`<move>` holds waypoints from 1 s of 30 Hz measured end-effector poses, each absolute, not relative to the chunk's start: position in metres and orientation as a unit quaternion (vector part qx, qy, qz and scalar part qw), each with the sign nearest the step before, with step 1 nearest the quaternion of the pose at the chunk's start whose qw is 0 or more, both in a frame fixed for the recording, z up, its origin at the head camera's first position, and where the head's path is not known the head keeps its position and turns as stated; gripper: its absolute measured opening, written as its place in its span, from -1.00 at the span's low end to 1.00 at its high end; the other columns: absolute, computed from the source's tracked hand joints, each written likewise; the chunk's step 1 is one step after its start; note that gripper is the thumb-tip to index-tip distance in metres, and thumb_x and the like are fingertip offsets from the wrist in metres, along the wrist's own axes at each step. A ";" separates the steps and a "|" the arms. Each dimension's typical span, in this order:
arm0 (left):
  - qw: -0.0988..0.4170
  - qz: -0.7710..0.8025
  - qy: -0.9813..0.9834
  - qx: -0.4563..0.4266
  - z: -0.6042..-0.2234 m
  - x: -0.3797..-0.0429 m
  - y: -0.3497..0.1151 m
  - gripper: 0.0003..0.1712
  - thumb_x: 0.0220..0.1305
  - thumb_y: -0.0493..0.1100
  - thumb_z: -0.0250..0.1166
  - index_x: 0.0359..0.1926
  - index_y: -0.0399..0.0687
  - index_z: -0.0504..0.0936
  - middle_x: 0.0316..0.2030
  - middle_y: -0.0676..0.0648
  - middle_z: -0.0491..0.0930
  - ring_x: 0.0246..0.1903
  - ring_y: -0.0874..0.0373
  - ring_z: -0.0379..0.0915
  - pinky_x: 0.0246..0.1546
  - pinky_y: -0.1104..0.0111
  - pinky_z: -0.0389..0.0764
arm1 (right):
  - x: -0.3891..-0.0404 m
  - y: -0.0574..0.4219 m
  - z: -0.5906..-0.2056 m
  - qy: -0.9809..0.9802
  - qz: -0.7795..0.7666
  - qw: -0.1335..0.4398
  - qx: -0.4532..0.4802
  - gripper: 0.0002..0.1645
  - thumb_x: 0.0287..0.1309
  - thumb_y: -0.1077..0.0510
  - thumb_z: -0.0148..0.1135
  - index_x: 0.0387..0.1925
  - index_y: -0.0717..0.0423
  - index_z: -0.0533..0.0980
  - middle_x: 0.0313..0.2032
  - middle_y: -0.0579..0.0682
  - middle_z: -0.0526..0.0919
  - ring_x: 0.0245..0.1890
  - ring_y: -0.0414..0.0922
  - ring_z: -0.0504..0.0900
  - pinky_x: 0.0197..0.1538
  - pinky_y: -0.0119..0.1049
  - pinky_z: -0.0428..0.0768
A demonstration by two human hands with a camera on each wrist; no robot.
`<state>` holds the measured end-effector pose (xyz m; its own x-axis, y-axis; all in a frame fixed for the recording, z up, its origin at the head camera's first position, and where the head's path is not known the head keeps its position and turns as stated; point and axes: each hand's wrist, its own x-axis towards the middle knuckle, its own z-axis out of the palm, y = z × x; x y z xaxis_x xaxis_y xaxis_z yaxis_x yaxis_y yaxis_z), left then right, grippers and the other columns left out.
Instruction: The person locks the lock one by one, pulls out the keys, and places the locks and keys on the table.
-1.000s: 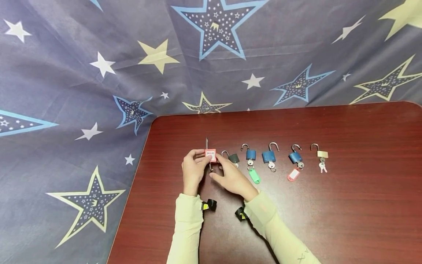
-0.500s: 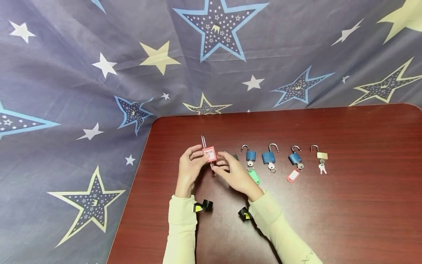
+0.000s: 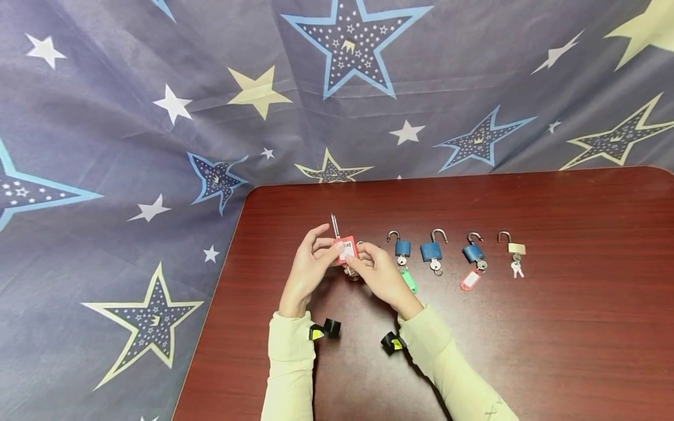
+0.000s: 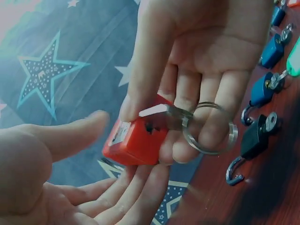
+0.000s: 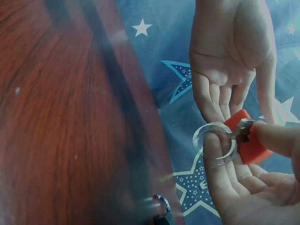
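A red padlock (image 3: pixel 346 250) with a white label is held up between both hands, its long shackle (image 3: pixel 334 225) pointing away. My right hand (image 3: pixel 381 275) pinches the padlock, thumb on the label face and fingers behind. My left hand (image 3: pixel 305 272) has straight fingers under the padlock. In the left wrist view the left thumb (image 4: pixel 89 131) is raised, apart from the red body (image 4: pixel 140 145). A key (image 4: pixel 161 111) with a metal ring (image 4: pixel 233 136) is at the padlock's bottom; the right wrist view shows this ring (image 5: pixel 197 136) over the right fingers.
Right of the hands lie three blue padlocks (image 3: pixel 402 248) and a brass one (image 3: pixel 516 249), shackles open, keys attached. Green (image 3: pixel 409 282) and red (image 3: pixel 470 280) tags hang from two. A black padlock (image 4: pixel 253 140) lies close beside the right hand. A starry cloth (image 3: pixel 342 117) borders the table.
The red padlock has shifted slightly right and turned in the hands. The right hand has moved from beside it onto its face. The left thumb has moved to the padlock's left edge.
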<state>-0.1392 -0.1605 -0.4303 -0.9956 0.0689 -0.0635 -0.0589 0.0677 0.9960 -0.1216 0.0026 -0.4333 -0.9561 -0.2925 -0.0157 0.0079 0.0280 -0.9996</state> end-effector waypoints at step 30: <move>-0.006 0.740 0.664 0.104 -0.426 -0.148 -0.155 -0.31 0.22 -0.27 0.13 0.32 0.26 0.16 -0.03 -0.44 0.42 -0.09 -0.11 0.51 0.03 0.14 0.44 | -0.118 0.002 -0.425 0.690 -0.701 0.146 -0.104 -0.68 0.21 0.17 0.07 -0.08 0.31 0.42 -0.22 0.17 0.60 -0.19 0.06 0.61 -0.14 -0.09 0.55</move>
<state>-0.1476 -0.1552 -0.4263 -0.9783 0.1285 0.1624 0.1475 -0.1180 0.9820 -0.1180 0.0021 -0.4248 -0.9361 -0.3472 -0.0557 0.0610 -0.0042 -0.9981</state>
